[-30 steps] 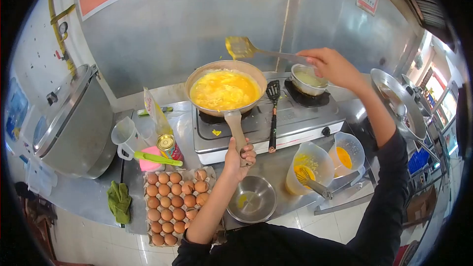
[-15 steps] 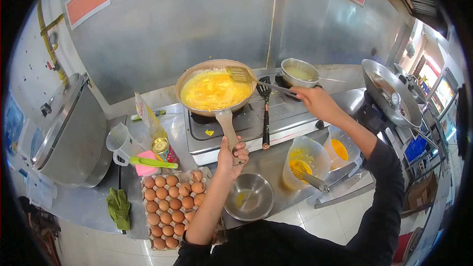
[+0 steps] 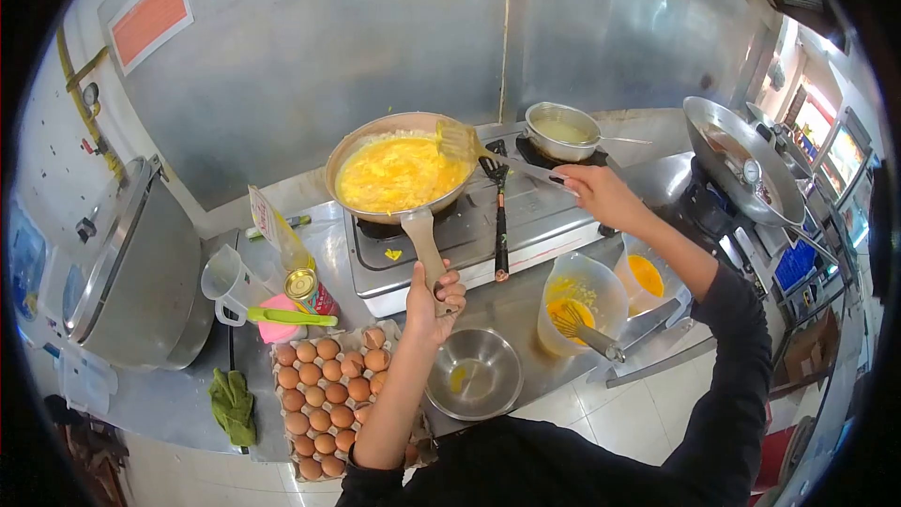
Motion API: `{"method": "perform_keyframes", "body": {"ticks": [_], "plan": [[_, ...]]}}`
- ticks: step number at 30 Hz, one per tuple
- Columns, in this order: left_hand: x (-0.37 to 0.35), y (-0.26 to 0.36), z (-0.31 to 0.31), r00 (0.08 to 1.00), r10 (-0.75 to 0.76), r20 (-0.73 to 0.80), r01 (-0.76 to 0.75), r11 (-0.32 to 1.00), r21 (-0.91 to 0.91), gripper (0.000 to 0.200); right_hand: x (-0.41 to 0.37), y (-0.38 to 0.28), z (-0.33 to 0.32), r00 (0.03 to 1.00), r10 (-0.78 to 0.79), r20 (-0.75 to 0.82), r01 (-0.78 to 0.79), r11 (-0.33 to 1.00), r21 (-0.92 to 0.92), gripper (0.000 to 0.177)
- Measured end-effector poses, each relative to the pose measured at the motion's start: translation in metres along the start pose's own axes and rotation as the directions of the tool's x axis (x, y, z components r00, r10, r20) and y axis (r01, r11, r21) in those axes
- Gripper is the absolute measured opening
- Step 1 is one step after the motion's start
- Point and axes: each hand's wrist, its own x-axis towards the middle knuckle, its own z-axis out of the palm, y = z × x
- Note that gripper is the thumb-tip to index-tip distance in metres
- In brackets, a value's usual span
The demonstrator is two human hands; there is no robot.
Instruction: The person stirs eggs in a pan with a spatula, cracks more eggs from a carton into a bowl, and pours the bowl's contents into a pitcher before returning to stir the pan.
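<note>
Far left: big steel lidded cooker point(image 3: 141, 263), clear plastic measuring jug point(image 3: 228, 277) beside it, green cloth point(image 3: 232, 404) at the counter edge. None in play. The cardboard tray of brown eggs point(image 3: 328, 390) sits just left of your left arm.

Left hand point(image 3: 434, 296): fingers wrapped shut round the beige handle point(image 3: 422, 242) of the round tan frying pan point(image 3: 349, 148). The pan is on the left burner of the steel gas stove point(image 3: 554, 221). Yellow scrambled egg point(image 3: 399, 174) fills most of the pan and looks loose and glossy. My read: mid-cook, stir-and-fold stage.

The shallow steel bowl point(image 3: 474, 374) is just right of your left forearm, with a trace of yolk inside. The black slotted spatula point(image 3: 497, 216) lies on the stove between the burners, untouched.

Right hand point(image 3: 601, 195): fingers closed round the handle end of the metal slotted turner point(image 3: 458, 142). Its blade is at the pan's right rim, at the egg's edge.

Further right: small steel saucepan point(image 3: 561, 131) on the right burner, and a clear plastic jug of beaten egg point(image 3: 580, 305) with a whisk in it.

Next move, as I judge it:
- Get the blade under the egg at the rim and draw it inward.
- Keep the left grip firm so the pan doesn't slide off the burner.
- Watch for egg going over the near rim.
</note>
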Motion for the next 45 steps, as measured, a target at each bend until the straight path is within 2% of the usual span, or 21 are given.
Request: {"method": "perform_keyframes", "body": {"ticks": [2,3,4,5,7,8,10,12,14,18,21,23,27,29,30,32,39,41,42,44,45], "plan": [[0.002,-0.001,-0.004,0.999,-0.015,0.036,0.016,0.999,-0.035,0.036,0.002,0.014,0.005,0.998,0.061,-0.001,-0.061,0.995,0.082,0.023],[0.001,-0.002,-0.005,0.999,-0.018,0.031,0.019,0.999,-0.036,0.036,0.003,0.018,0.005,0.973,0.210,0.092,-0.229,0.914,0.335,0.024],[0.001,-0.002,-0.004,1.000,-0.010,0.018,0.010,1.000,-0.029,0.036,0.004,0.022,0.006,0.922,0.321,0.215,-0.386,0.743,0.546,0.025],[0.001,-0.001,-0.003,1.000,-0.002,0.006,0.002,1.000,-0.019,0.036,0.002,0.028,0.005,0.922,0.322,0.215,-0.387,0.741,0.550,0.025],[0.002,-0.001,-0.005,1.000,-0.007,0.022,0.007,1.000,-0.022,0.036,-0.006,0.045,0.001,0.805,0.364,0.469,-0.591,0.416,0.691,0.023],[0.002,-0.001,-0.006,0.999,-0.009,0.039,0.010,1.000,-0.027,0.036,-0.011,0.053,0.002,0.804,0.366,0.468,-0.591,0.415,0.692,0.023],[0.002,-0.001,-0.006,0.999,-0.012,0.039,0.013,0.999,-0.030,0.036,-0.023,0.067,0.007,0.753,0.409,0.515,-0.634,0.241,0.735,0.022],[0.001,-0.001,-0.004,0.999,-0.011,0.035,0.012,0.999,-0.034,0.036,-0.036,0.074,0.006,0.775,0.394,0.494,-0.605,0.237,0.760,0.019],[-0.001,-0.001,-0.002,1.000,-0.004,0.012,0.005,1.000,-0.027,0.036,-0.043,0.078,0.003,0.717,0.504,0.482,-0.622,0.151,0.768,0.020],[0.001,-0.002,-0.004,0.999,-0.008,0.037,0.010,1.000,-0.030,0.036,-0.042,0.093,0.006,0.687,0.577,0.442,-0.632,0.173,0.756,0.021],[0.000,-0.001,-0.006,0.999,-0.008,0.037,0.009,0.999,-0.042,0.036,-0.031,0.115,0.019,0.663,0.612,0.431,-0.694,0.287,0.660,0.022],[0.001,-0.001,-0.011,0.994,-0.007,0.107,0.013,0.999,-0.046,0.034,-0.022,0.139,0.035,0.712,0.529,0.461,-0.693,0.422,0.585,0.022],[0.001,0.000,-0.009,0.995,-0.016,0.094,0.023,0.997,-0.068,0.034,0.001,0.171,0.070,0.767,0.495,0.407,-0.623,0.422,0.659,0.019],[-0.001,0.000,-0.004,0.998,-0.034,0.045,0.037,0.998,-0.057,0.038,0.011,0.165,0.078,0.740,0.501,0.449,-0.673,0.548,0.497,0.015],[-0.001,0.000,-0.004,0.999,-0.033,0.040,0.035,0.998,-0.056,0.038,0.015,0.162,0.082,0.739,0.500,0.452,-0.674,0.546,0.498,0.015],[-0.002,-0.001,-0.005,0.999,-0.019,0.048,0.021,0.999,-0.044,0.038,0.021,0.158,0.087,0.631,0.645,0.431,-0.769,0.445,0.460,0.010],[-0.001,-0.001,-0.007,0.999,-0.009,0.049,0.011,0.999,-0.046,0.038,0.029,0.178,0.108,0.720,0.520,0.460,-0.660,0.719,0.220,0.011],[0.000,0.000,-0.013,0.995,-0.007,0.101,0.011,0.999,-0.036,0.043,0.029,0.163,0.104,0.709,0.619,0.337,-0.651,0.759,-0.025,0.013],[-0.001,-0.001,-0.014,0.995,-0.003,0.099,0.007,0.999,-0.040,0.043,0.030,0.167,0.105,0.710,0.617,0.340,-0.648,0.761,-0.028,0.013],[-0.005,-0.003,-0.013,0.984,0.046,0.174,-0.042,0.999,-0.030,0.053,0.033,0.175,0.106,0.653,0.572,0.497,-0.628,0.775,-0.067,0.015],[-0.009,-0.005,-0.009,0.984,0.049,0.171,-0.044,0.998,-0.033,0.053,0.033,0.172,0.105,0.652,0.571,0.500,-0.626,0.776,-0.070,0.015]]}}
